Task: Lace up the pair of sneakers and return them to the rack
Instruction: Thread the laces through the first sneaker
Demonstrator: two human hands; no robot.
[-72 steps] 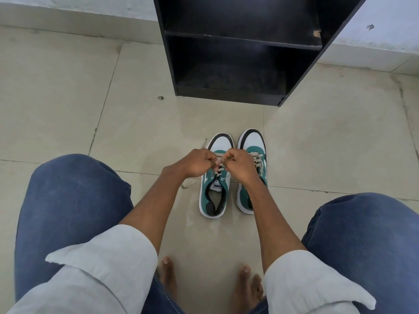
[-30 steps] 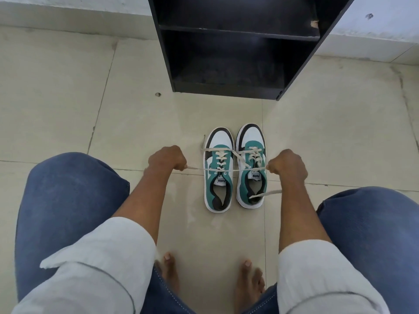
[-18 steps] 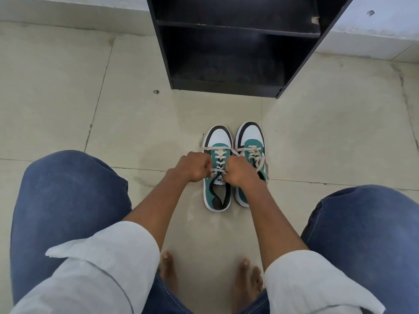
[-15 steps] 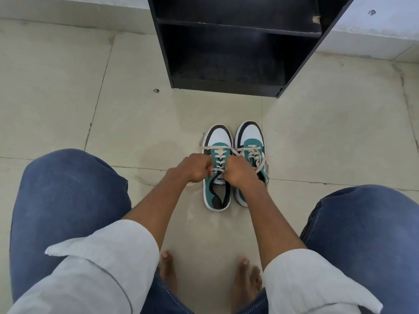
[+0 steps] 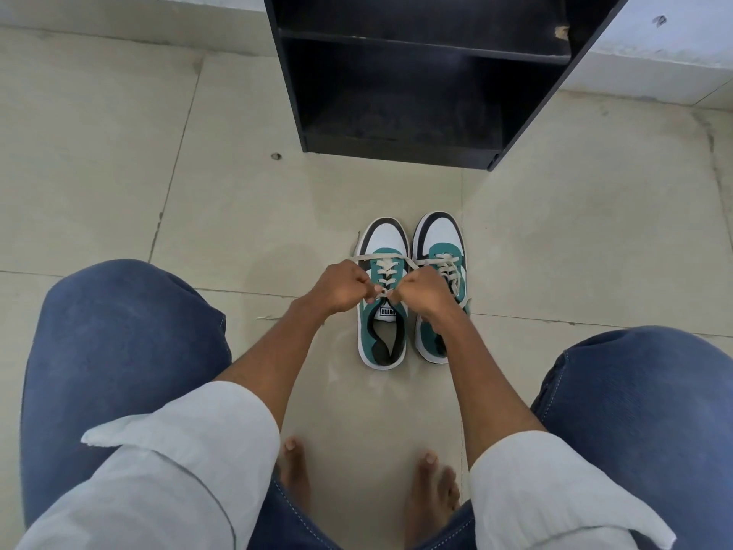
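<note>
Two teal, white and black sneakers stand side by side on the tiled floor, toes toward the rack: the left sneaker [image 5: 384, 335] and the right sneaker [image 5: 436, 236]. The cream lace [image 5: 386, 267] of the left sneaker is threaded up its eyelets, and its two ends loop out across both shoes. My left hand [image 5: 341, 289] and my right hand [image 5: 422, 293] are fisted close together over the left sneaker's tongue, each gripping a lace end. My right hand covers the middle of the right sneaker. The black shoe rack [image 5: 400, 152] stands just beyond.
The rack has an empty bottom shelf and a shelf board [image 5: 420, 47] above it. My knees in blue jeans [image 5: 119, 343] flank the shoes, and my bare feet [image 5: 295, 474] rest on the floor below. A small dark mark [image 5: 275, 156] lies on a tile at the left.
A second ago my hands were spread wide, pulling the lace ends taut to both sides. They have since come back together over the left sneaker's tongue and stay there, still holding the lace.
</note>
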